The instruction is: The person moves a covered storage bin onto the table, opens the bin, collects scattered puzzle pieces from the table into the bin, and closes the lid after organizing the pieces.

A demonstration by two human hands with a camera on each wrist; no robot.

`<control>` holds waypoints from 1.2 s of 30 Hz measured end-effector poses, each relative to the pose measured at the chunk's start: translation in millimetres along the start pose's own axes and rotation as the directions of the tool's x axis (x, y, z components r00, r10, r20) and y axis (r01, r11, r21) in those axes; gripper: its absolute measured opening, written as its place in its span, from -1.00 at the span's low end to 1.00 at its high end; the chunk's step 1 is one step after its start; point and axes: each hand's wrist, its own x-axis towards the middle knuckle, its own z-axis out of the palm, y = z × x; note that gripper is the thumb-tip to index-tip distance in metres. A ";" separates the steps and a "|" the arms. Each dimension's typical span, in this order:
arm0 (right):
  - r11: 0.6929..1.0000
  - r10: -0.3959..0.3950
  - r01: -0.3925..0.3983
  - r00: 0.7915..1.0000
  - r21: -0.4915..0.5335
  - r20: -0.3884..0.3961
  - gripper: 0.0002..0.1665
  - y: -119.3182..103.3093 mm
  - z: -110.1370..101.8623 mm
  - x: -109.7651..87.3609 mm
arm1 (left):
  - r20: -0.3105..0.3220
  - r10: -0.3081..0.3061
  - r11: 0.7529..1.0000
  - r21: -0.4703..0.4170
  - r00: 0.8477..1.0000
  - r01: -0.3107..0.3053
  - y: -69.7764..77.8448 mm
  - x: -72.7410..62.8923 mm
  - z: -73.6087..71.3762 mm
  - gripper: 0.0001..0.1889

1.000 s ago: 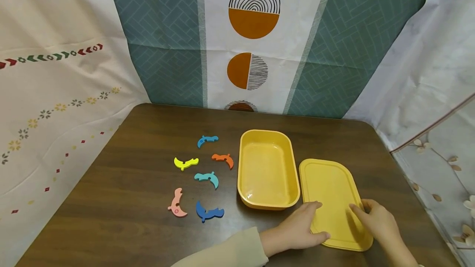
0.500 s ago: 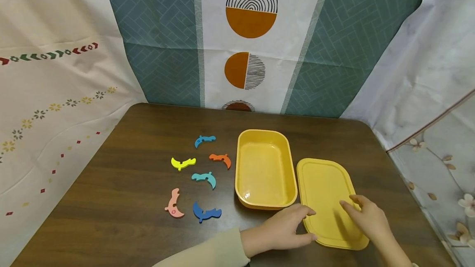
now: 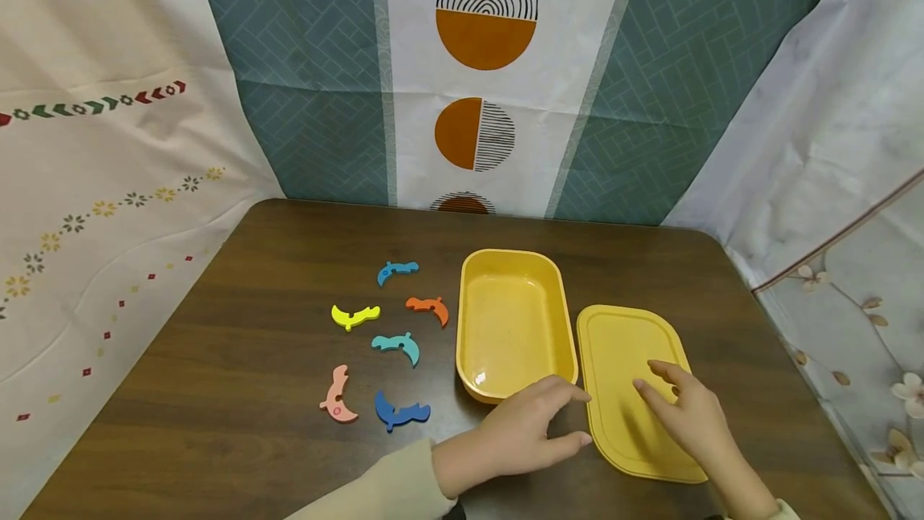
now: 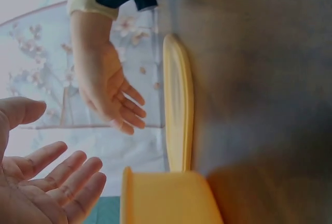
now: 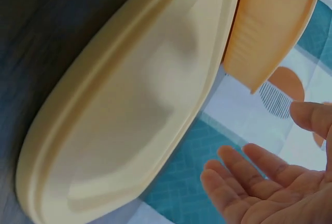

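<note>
In the head view a yellow rectangular box [image 3: 514, 327] stands on the table, its inside bare. Flat on its right lies a yellow lid [image 3: 628, 359]. My left hand [image 3: 516, 432] hovers by the box's near right corner, fingers spread and holding nothing. Over the lid is my right hand [image 3: 686, 416], fingers apart, its shadow falling on the lid. The left wrist view shows the lid [image 4: 179, 105] edge-on, with both palms free of any object. The right wrist view shows the lid's broad face [image 5: 129, 94] below my relaxed fingers [image 5: 259, 177].
Left of the box lie several flat animal-shaped pieces: a light blue piece [image 3: 397, 270], an orange piece [image 3: 429, 308], a yellow-green piece [image 3: 355, 317], a turquoise piece [image 3: 397, 345], a pink piece [image 3: 337, 396] and a dark blue piece [image 3: 400, 413]. Patterned curtains [image 3: 318, 103] surround the brown table [image 3: 216, 392].
Both hands have moved leftward and away from the lid's edges; the right hand has also risen a little over the lid. The lid, box and small pieces stay where they were.
</note>
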 end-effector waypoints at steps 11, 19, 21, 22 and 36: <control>0.989 -0.116 0.122 0.991 0.082 -0.074 -0.41 -19.8 13.3 1.0 | -0.078 -0.142 0.979 -0.159 0.987 0.129 -10.0 -15.4 -26.8 -0.68; 0.985 -0.114 0.122 0.991 0.123 -0.067 -0.37 -25.0 24.0 -1.0 | -0.202 -0.216 0.959 -0.231 0.955 0.168 -23.7 -19.7 -44.9 -0.69; 0.982 -0.121 0.130 0.990 0.134 -0.073 -0.37 -27.2 26.8 -1.0 | -0.248 -0.212 0.958 -0.245 0.945 0.151 -27.7 -19.3 -49.3 -0.70; 0.982 -0.122 0.132 0.990 0.138 -0.077 -0.37 -28.4 28.2 -0.9 | -0.270 -0.213 0.958 -0.248 0.939 0.146 -29.5 -18.8 -51.5 -0.70; 0.968 -0.147 0.170 0.980 0.183 -0.132 -0.29 -45.0 44.7 3.0 | -0.484 -0.329 0.944 -0.177 0.811 0.277 -65.6 -18.6 -78.4 -0.74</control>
